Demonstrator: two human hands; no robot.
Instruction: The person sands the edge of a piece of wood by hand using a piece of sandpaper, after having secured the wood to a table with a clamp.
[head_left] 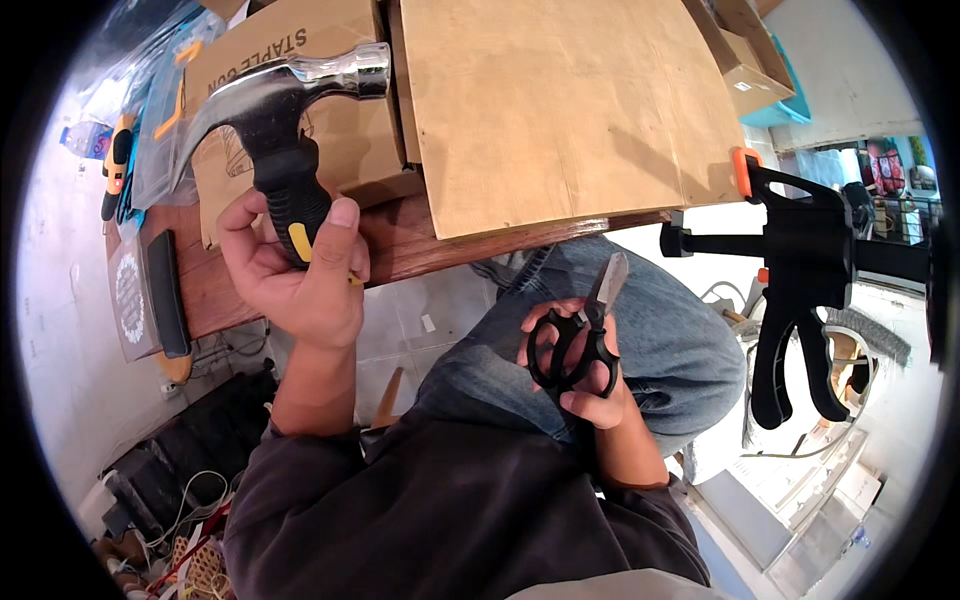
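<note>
claw hammer (285, 110), polished head, black grip with yellow inlay: raised at the left, in front of a cardboard box (350, 140) and beside the near edge of the worktop (215, 290). left hand (305, 285): fingers closed around the grip. risk: with the heavy head uppermost, a loosened grasp could let it tip onto the box; a careless turn could catch the curved claw on the things about it. pose: forearm up from below, near upright; thumb laid along the near side of the grip, the other fingers bent around it.

wooden board (560, 110): flat, right of the box. risk: a swing of the hammer to the right could mark its face.

scissors (575, 350), black loop handles: short of the worktop edge, over a jeans-clad thigh (680, 320). right hand (603, 400): fingers curled around the loops, partly hidden; blades appear together. risk: a slip could drop the point onto the leg. pose: forearm slanting up and leftward, thumb across the lower handle, blades aimed up and slightly right.

bar clamp (805, 240), black with orange pads: at the board's right corner, hands well apart from it. its tightness cannot be told; if slack, a knock could shift it.
</note>
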